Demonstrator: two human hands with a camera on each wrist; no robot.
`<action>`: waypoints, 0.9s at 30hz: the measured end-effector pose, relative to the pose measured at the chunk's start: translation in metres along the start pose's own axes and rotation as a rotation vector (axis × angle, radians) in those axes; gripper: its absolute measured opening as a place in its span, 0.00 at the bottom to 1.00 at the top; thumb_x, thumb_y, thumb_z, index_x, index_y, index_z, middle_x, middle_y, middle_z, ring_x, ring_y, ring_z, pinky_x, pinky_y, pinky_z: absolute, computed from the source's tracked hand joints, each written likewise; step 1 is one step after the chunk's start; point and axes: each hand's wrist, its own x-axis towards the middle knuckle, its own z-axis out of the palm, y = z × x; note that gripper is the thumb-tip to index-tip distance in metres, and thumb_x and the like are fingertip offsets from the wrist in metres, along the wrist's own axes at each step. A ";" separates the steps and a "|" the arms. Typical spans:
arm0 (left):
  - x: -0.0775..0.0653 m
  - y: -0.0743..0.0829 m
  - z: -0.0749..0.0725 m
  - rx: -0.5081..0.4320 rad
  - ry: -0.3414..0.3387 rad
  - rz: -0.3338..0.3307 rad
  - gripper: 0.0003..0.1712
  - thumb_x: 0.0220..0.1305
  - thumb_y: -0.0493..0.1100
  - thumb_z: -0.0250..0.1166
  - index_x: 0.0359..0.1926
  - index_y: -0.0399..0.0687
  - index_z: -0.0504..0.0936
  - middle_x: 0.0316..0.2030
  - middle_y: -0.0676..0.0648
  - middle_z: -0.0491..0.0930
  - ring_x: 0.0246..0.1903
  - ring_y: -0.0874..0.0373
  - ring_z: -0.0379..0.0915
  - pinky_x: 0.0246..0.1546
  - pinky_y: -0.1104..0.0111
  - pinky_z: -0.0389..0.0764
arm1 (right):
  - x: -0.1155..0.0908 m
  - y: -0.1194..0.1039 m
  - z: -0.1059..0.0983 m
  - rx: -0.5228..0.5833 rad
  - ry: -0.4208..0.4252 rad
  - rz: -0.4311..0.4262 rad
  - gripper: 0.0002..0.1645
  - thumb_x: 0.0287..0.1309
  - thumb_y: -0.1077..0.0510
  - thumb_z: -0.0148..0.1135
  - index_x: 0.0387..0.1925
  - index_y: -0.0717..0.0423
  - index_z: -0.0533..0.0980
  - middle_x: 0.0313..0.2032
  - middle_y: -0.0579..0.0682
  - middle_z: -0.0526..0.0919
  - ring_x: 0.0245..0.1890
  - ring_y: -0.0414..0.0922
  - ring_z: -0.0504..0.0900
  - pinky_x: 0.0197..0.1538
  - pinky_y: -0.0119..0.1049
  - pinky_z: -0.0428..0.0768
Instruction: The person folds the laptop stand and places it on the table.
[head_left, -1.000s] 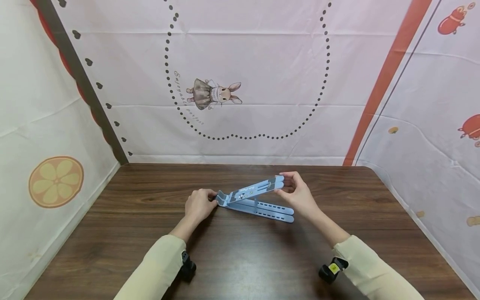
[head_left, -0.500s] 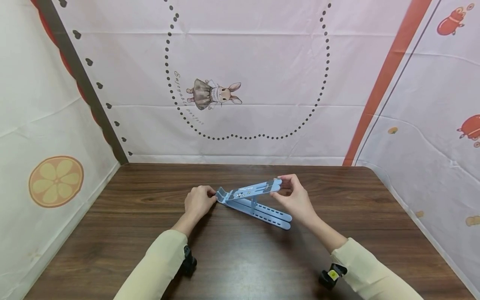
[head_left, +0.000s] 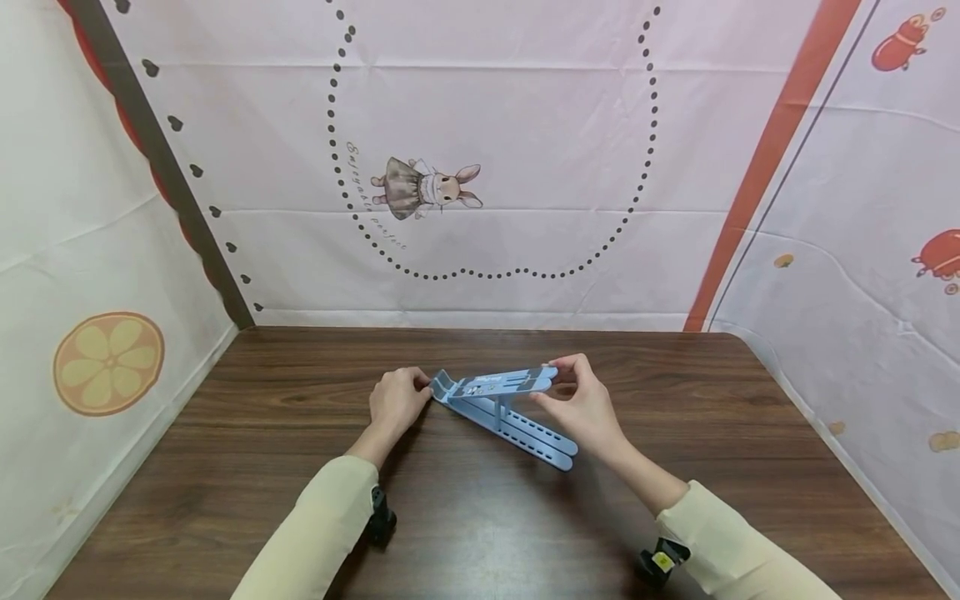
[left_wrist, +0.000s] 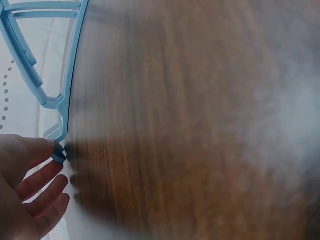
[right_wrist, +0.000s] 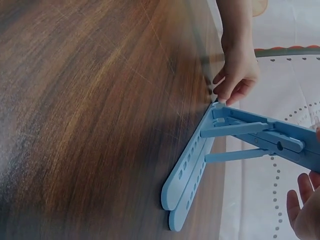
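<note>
A light-blue folding laptop stand (head_left: pixel 517 429) is partly unfolded in the middle of the head view. Its slotted base bars point to the lower right, and its printed upper arms (head_left: pixel 498 382) slope up above them. Support legs (right_wrist: pixel 235 129) span the two parts in the right wrist view. My left hand (head_left: pixel 397 404) pinches the stand's hinged end between thumb and index finger; the other fingers are loosely bent in the left wrist view. My right hand (head_left: pixel 585 404) holds the raised end of the upper arms between thumb and fingers.
The stand is on a dark brown wooden table (head_left: pixel 225 483). A white printed cloth (head_left: pixel 525 167) hangs behind it and along both sides. Black wrist cameras (head_left: pixel 380 518) sit at both sleeves.
The stand's base bars have swung toward me. The raised end of the upper arms has come down and slightly left with my right hand. My left hand stays at the hinged end.
</note>
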 end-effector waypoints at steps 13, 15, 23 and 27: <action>-0.015 0.014 -0.006 -0.011 0.069 0.104 0.16 0.48 0.45 0.70 0.41 0.52 0.84 0.43 0.49 0.81 0.39 0.48 0.79 0.30 0.55 0.78 | -0.001 0.000 0.001 -0.036 0.011 -0.010 0.29 0.41 0.65 0.72 0.45 0.59 0.66 0.44 0.54 0.79 0.41 0.47 0.78 0.46 0.46 0.78; -0.018 0.018 -0.007 -0.012 0.070 0.125 0.17 0.48 0.46 0.70 0.43 0.52 0.83 0.43 0.49 0.81 0.39 0.48 0.79 0.31 0.55 0.78 | -0.001 0.000 0.001 -0.038 0.013 -0.009 0.29 0.41 0.65 0.72 0.45 0.59 0.66 0.44 0.54 0.79 0.40 0.47 0.78 0.46 0.46 0.78; -0.027 0.031 0.000 -0.018 0.035 0.173 0.21 0.46 0.47 0.72 0.46 0.54 0.83 0.45 0.47 0.82 0.41 0.47 0.79 0.32 0.54 0.78 | -0.001 0.000 0.000 -0.037 0.011 -0.007 0.30 0.42 0.64 0.72 0.46 0.59 0.66 0.44 0.53 0.78 0.41 0.47 0.78 0.46 0.46 0.78; -0.030 0.036 0.005 -0.021 0.018 0.154 0.21 0.47 0.48 0.71 0.46 0.57 0.83 0.46 0.47 0.81 0.42 0.47 0.79 0.33 0.54 0.78 | -0.002 0.001 0.000 -0.039 0.012 -0.015 0.30 0.41 0.64 0.72 0.46 0.59 0.66 0.43 0.53 0.78 0.41 0.47 0.78 0.46 0.45 0.78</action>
